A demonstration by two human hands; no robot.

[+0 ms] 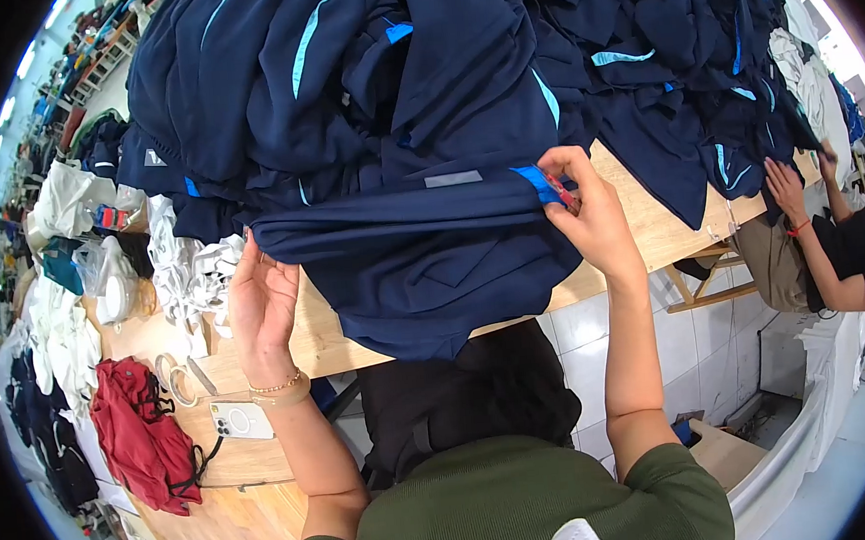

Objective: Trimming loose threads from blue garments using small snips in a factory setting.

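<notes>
A navy garment point(422, 261) is stretched sideways between my two hands, its lower part hanging over the table's near edge. My left hand point(266, 302) pinches its left end with the fingertips, palm turned inward. At the other end my right hand point(587, 214) grips the cloth beside a bright blue patch point(535, 183). A small red tool point(562, 193) shows within the right hand; its kind is mostly hidden by the fingers. A grey strip point(453, 179) lies along the upper fold of the garment.
A large heap of navy garments point(230, 104) with light-blue trim covers the far table point(215, 456). To the left are white cloths point(192, 272), a red bag point(143, 431), tape rolls point(180, 383) and a phone point(242, 420). Another person's hand point(786, 188) touches the heap at right.
</notes>
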